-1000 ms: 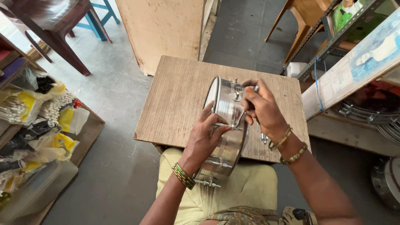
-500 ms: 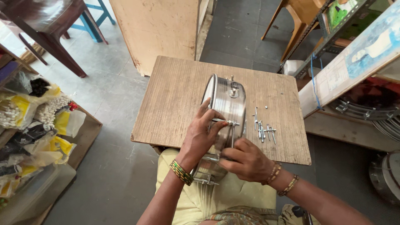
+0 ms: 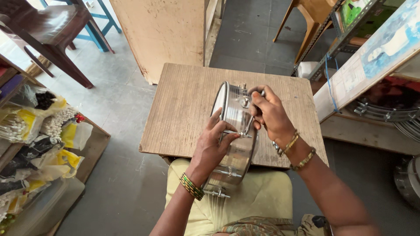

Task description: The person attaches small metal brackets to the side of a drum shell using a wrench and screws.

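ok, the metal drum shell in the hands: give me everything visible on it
The drum shell is a shiny, silver-coloured metal cylinder with a raised rim hoop and small lugs with bolts spaced around its wall. It stands on edge, tilted, its lower part over the person's lap and its upper part against the wooden board. The left hand grips its side at a rod. The right hand pinches a fitting near the top. Its far face is hidden.

Grey concrete floor [image 3: 127, 113] beneath my wooden table [image 3: 183, 109]; dark chair [image 3: 48, 35] left, metal shelving [image 3: 350, 35] right.
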